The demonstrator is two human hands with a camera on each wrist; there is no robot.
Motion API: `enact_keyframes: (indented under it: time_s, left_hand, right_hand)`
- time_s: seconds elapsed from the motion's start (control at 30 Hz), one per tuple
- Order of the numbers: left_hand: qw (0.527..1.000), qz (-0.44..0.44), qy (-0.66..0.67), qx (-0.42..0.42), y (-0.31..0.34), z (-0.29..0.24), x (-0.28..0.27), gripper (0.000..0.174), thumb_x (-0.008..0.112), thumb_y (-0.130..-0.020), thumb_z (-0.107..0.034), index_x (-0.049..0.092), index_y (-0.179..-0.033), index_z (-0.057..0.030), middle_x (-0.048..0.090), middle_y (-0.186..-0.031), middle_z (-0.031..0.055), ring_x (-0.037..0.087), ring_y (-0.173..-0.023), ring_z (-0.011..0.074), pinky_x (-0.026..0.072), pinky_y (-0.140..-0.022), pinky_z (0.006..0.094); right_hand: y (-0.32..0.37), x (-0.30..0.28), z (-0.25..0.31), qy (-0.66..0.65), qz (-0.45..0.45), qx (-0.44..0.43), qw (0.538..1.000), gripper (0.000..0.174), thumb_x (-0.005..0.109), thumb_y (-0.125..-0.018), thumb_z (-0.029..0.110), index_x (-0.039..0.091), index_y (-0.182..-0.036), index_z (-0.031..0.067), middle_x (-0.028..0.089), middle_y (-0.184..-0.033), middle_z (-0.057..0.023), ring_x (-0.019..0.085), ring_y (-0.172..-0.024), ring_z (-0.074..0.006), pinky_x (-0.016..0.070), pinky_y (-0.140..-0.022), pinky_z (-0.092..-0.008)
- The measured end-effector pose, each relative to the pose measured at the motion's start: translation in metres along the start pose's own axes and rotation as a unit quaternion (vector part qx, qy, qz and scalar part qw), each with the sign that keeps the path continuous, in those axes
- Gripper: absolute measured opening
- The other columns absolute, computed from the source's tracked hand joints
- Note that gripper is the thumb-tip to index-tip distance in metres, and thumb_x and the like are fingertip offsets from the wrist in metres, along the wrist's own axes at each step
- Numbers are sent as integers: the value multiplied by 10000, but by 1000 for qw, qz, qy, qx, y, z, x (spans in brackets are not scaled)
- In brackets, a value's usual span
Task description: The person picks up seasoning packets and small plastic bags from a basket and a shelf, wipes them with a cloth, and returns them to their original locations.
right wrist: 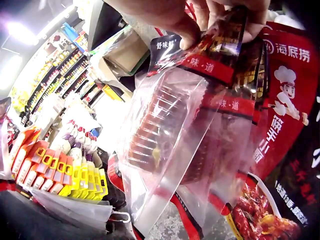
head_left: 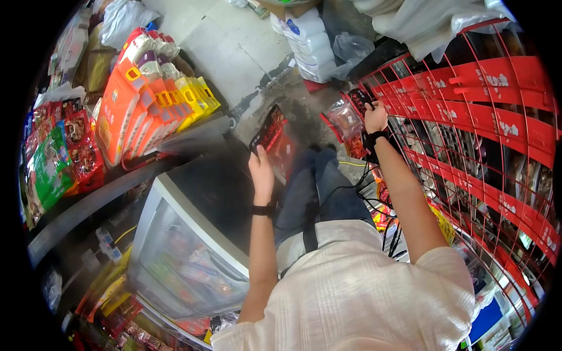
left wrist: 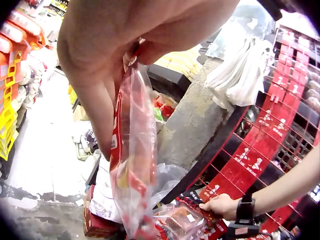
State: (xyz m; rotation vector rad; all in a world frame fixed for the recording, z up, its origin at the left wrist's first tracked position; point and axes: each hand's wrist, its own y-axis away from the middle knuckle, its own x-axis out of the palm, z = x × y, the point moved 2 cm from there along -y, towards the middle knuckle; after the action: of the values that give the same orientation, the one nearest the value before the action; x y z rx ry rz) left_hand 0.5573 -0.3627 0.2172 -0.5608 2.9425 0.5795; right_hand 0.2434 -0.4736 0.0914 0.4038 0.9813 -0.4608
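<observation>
My left hand (head_left: 262, 175) grips the top of a food packet (head_left: 273, 136), which hangs below the fingers in the left wrist view. This clear plastic packet (left wrist: 135, 155) has a red and black printed header; its contents are blurred. At the end of the red wire rack my right hand (head_left: 376, 118) pinches the black and red header of another clear food packet (right wrist: 162, 125). Something brown and ridged shows inside. A similar packet (right wrist: 232, 130) overlaps it from behind. The thumb lies over the header's front in the right wrist view.
The red wire rack (head_left: 477, 111) runs along the right side with red printed strips. To the left stand orange and yellow packages (head_left: 126, 111) and a glass-topped freezer (head_left: 187, 251). White wrapped rolls (head_left: 307, 47) lie on the floor ahead. Black cables (head_left: 369, 193) hang from the right wrist.
</observation>
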Motion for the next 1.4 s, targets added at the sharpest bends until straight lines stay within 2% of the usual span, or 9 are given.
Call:
enact_keyframes:
  time_s: [0.33, 0.5, 0.77, 0.87, 1.0, 1.1, 1.17, 1.23, 1.4]
  left_hand:
    - [1000, 0, -27, 16, 9, -16, 16, 352, 380, -932, -334, 509, -856, -16, 435, -648, -50, 378, -570, 35, 340, -495, 198]
    - [1000, 17, 7, -20, 14, -15, 15, 351, 379, -931, -341, 507, -856, -23, 422, -639, -49, 371, -551, 34, 333, -490, 192]
    - [999, -8, 37, -16, 12, 2, 8, 346, 378, -932, -330, 496, -850, -16, 489, -652, -24, 448, -574, 46, 361, -486, 212]
    - [999, 22, -29, -26, 16, -5, 15, 354, 376, -933, -290, 538, -933, 24, 511, -584, 16, 475, -513, 89, 365, -498, 233]
    - [992, 54, -115, -23, 9, 17, 21, 365, 373, -917, -263, 514, -1059, 42, 594, -945, 226, 575, -891, 310, 410, -781, 343]
    - [980, 76, -181, 18, 8, 31, 30, 355, 366, -912, -256, 511, -1067, 29, 576, -953, 247, 546, -921, 380, 416, -766, 365]
    - [978, 113, -173, 22, 16, -4, 44, 306, 373, -903, -233, 530, -1030, -3, 572, -926, 245, 535, -902, 393, 418, -737, 399]
    - [942, 180, -281, 23, 15, -5, 55, 256, 381, -893, -203, 539, -975, -19, 580, -884, 231, 544, -877, 382, 416, -702, 428]
    - [945, 228, -231, -45, 12, -18, 76, 263, 408, -900, -207, 533, -970, 14, 587, -808, 234, 578, -784, 355, 446, -624, 383]
  right_hand:
    - [9, -1, 1, -27, 23, 2, 999, 252, 627, -755, 213, 510, -909, 51, 586, -794, -163, 557, -761, -355, 425, -654, -423]
    - [23, 12, -8, 0, -111, -183, 977, 220, 634, -735, 218, 561, -894, 84, 509, -876, -120, 473, -876, -294, 371, -782, -375]
    - [24, 14, 7, 91, -95, -73, 989, 213, 649, -703, 206, 562, -881, 127, 467, -969, -93, 429, -950, -281, 330, -799, -381]
    - [32, 10, 10, 93, -86, -71, 989, 323, 651, -699, 202, 520, -972, 91, 456, -1003, -114, 414, -976, -294, 322, -824, -386]
    - [45, -1, 8, 54, -72, -103, 991, 457, 661, -678, 151, 440, -1063, 42, 427, -1056, -145, 396, -1003, -321, 305, -852, -411]
    - [54, -15, 15, 47, -61, -183, 980, 463, 663, -659, 122, 440, -1055, 36, 417, -1075, -157, 389, -1009, -332, 301, -856, -416]
    - [68, -25, 31, -57, 5, -287, 956, 393, 626, -691, 98, 468, -1043, 23, 455, -1074, -148, 416, -1019, -323, 331, -838, -405]
    - [86, -25, 44, -272, 257, -272, 886, 314, 622, -721, 105, 532, -1008, 19, 528, -1004, -141, 504, -930, -289, 402, -754, -360]
    - [111, -48, 65, -274, 398, -221, 847, 223, 632, -738, 121, 596, -910, -16, 599, -801, -140, 577, -707, -240, 436, -629, -313]
